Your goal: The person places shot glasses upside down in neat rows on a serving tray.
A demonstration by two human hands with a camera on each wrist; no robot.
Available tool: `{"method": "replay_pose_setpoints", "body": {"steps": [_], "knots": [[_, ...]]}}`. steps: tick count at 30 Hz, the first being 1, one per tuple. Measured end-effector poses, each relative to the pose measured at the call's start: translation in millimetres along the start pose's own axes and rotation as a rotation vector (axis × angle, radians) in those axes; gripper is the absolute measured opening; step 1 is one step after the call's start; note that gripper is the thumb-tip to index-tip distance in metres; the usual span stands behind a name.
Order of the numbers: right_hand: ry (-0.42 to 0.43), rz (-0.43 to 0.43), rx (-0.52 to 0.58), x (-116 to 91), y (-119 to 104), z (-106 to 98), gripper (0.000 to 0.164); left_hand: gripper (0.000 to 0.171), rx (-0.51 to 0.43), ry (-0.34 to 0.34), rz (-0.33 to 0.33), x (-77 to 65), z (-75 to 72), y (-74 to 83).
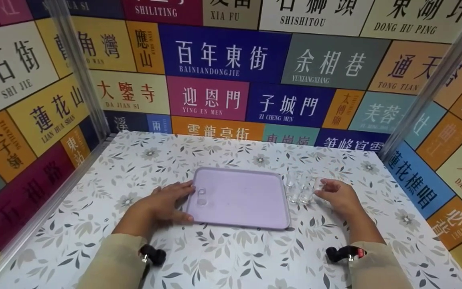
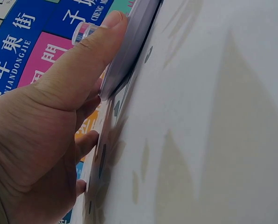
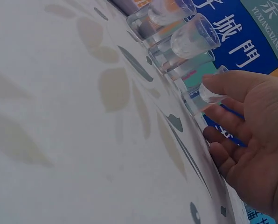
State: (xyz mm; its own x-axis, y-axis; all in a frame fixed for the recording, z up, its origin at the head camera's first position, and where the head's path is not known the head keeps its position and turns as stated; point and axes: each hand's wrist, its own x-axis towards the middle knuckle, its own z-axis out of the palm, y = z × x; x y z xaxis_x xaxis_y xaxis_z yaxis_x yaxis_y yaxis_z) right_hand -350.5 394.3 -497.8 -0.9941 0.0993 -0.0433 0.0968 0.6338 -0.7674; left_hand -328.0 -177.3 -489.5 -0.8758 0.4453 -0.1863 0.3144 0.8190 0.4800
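Note:
A shallow lilac tray point(image 1: 243, 204) lies flat on the table. One small clear shot glass point(image 1: 201, 198) stands on it near the left end. My left hand point(image 1: 161, 204) rests against the tray's left edge, fingers spread and thumb near the front corner; the left wrist view shows the thumb point(image 2: 99, 39) touching the rim. Just beyond the tray's right edge, several clear shot glasses point(image 1: 305, 194) stand close together. At the right of that cluster, my right hand point(image 1: 341, 197) pinches a shot glass point(image 3: 195, 97) between thumb and forefinger, its base at table level.
The table point(image 1: 231, 257) has a white cover with a grey leaf and flower print. Colourful panels with Chinese place names point(image 1: 231, 56) rise behind and at both sides. Clear upright corner strips point(image 1: 419, 80) stand at the back corners.

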Motion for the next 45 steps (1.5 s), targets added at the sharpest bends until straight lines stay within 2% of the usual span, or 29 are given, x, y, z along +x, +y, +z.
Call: {"method": "replay_pose_setpoints", "body": {"steps": [6,15,19,26,37,45], "knots": [[0.000,-0.039,-0.094,-0.1,5.7,4.0,0.062,0.105,-0.002,-0.003,-0.003,-1.0,-1.0,2.4],[0.025,-0.077,-0.137,2.6,9.0,6.2,0.059,0.106,0.003,-0.008,-0.017,0.9,1.0,0.6],[0.049,-0.060,-0.156,1.5,6.4,5.5,0.057,0.106,0.009,-0.004,-0.005,0.7,1.0,0.3],[0.086,0.074,-0.025,-1.5,-4.1,2.3,0.059,0.105,0.013,0.001,0.011,-0.4,-0.3,1.1],[0.169,0.082,0.157,-7.5,-30.2,-0.1,0.064,0.107,0.014,0.004,0.008,1.7,1.2,-1.1],[0.194,0.029,0.183,-9.9,-57.5,4.2,0.061,0.105,0.031,0.012,0.020,2.1,1.5,-2.2]]}}
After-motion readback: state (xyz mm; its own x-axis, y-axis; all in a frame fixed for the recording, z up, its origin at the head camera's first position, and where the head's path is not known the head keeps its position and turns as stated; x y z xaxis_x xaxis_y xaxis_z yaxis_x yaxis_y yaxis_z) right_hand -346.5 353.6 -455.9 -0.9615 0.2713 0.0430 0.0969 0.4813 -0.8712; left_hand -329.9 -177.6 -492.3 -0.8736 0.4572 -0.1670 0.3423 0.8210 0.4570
